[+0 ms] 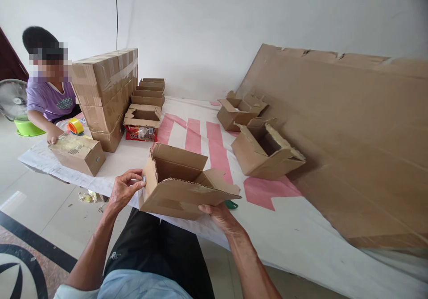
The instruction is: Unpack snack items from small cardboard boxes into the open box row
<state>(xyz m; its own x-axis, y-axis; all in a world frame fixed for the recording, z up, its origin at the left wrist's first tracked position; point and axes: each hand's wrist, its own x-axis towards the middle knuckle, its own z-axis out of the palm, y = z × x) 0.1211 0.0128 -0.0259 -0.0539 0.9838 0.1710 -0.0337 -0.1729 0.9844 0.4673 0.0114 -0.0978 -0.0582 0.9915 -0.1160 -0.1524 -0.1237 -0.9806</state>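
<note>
Pale cloth [284, 236] spreads beneath an open box [183, 196]; loosely curled, half-open left hand [124, 190] touches its left end, right hand [222, 216] clasps its near edge; two flapped cartons [250, 161] stand right of it.

One held box [180, 203], two rightmost boxes [254, 163] — one fan [16, 99]

wall [200, 22] facing me: plain white, black cord [117, 20] hanging | floor [43, 201]: glossy pale tiles, dark band [36, 241], curved inlay [33, 268], bright reflection | left: dark-red panel [10, 56], fan [11, 100] | bench [294, 232]: white cloth, pink stripes
</note>
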